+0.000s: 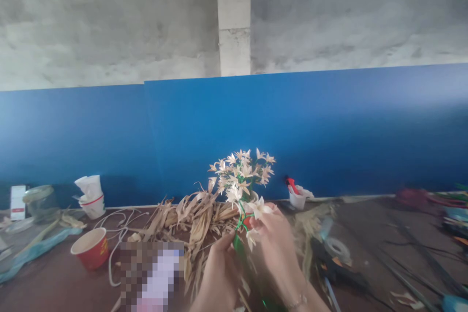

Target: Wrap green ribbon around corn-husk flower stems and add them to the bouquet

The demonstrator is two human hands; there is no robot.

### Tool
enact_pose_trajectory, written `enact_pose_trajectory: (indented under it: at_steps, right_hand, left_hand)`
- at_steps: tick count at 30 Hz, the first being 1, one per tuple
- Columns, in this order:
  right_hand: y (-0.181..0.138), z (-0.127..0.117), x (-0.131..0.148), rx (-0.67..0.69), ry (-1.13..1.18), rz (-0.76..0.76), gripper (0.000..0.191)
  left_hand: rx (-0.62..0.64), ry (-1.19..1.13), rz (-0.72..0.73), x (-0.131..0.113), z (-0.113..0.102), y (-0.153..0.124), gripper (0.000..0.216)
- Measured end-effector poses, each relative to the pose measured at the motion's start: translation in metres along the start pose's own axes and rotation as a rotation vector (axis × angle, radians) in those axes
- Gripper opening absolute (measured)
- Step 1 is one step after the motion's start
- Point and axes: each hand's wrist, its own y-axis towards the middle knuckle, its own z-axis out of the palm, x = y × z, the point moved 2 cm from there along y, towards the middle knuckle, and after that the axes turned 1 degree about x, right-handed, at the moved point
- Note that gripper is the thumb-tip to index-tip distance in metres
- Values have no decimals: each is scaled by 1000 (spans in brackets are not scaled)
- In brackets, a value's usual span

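Left hand [220, 267] round stem [238, 242]; right hand [276, 238], grip unclear, at white flower [260, 208]; husks [203, 212] alongside; blue panel [212, 131] beyond

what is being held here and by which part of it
A sprig of white star-shaped flowers: the left hand holds it low, by its green stem. The right hand is up beside the blossoms; its exact grip is unclear.
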Motion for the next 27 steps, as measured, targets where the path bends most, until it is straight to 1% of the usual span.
enact_pose_trajectory:
  at_steps: [3,6,8,10,12,15,17,19,21,22,25,27]
  right_hand:
    - [2,-1,1,13,16,40,17]
    - [6,-5,-8,31,102,72,14]
    - [8,-6,-19,69,171,77,17]
    - [8,-5,-29,127,182,69,21]
    - [7,-1,-36,169,157,81,24]
    - [2,7,-41,252,48,169,24]
    - [-3,12,-41,345,-84,194,23]
    - [-7,15,-40,382,-173,144,25]
    - [-9,15,-39,329,-189,76,26]
    - [-9,14,-40,295,-182,61,27]
    - [-7,11,-42,203,-159,58,26]
    - [-7,10,-40,146,-143,71,27]
  left_hand:
    - [26,-2,13,2,-1,2,18]
    - [65,-7,35,1,-3,3,19]
    - [62,-24,69,-3,-4,3,19]
    - [29,-55,126,-11,-4,2,16]
    - [-33,-94,177,-18,-2,0,13]
    - [-124,-132,177,-22,1,-4,18]
    - [-136,-145,207,-20,2,-5,17]
    - [-119,-146,256,-16,2,-5,12]
    - [-87,-129,301,-11,0,-3,5]
    - [-68,-109,321,-9,0,-2,6]
    - [-21,0,407,-7,-2,1,17]
    - [-23,114,520,-11,-3,2,21]
